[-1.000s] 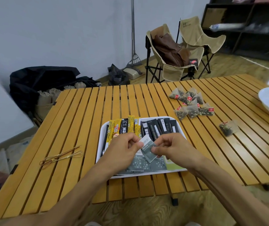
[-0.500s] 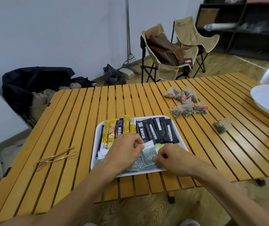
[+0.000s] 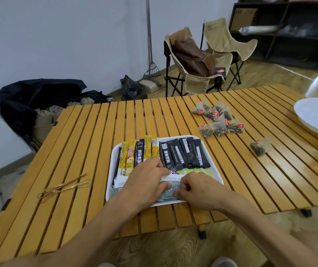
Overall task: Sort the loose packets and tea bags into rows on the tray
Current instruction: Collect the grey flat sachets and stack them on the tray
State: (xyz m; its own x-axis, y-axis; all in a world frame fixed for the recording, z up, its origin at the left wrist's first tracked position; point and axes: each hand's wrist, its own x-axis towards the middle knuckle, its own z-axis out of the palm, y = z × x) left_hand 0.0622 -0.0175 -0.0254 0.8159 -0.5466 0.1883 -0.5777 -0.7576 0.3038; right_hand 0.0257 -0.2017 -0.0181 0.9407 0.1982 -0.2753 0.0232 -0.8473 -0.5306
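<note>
Tray: the white rectangular plastic tray (image 3: 213,164) sits near the front edge of the slatted wooden table (image 3: 89,151); I take it as my landmark throughout.
Far rows: yellow stick packets (image 3: 127,157) fill the tray's far left, black stick packets (image 3: 183,154) its far right.
Near row: grey-green flat sachets (image 3: 170,191) lie overlapping along the tray's near edge, a strip of pale green showing just behind them.
Left hand: my left hand (image 3: 146,182) lies over the near row, fingers together and bent down onto the sachets; I judge it is pressing, not pinching.
Right hand: my right hand (image 3: 198,189) has curled fingers nipping the end of one sachet (the exact grip is hidden under the knuckles).
Step in hand: I judge I am seating this sachet; I should pin the neighbours with the left while sliding it flush, edges parallel.
Remaining: clear pyramid tea bags with red tags (image 3: 217,120) lie heaped beyond the tray's far right corner, one stray tea bag (image 3: 260,147) to the tray's right.
</note>
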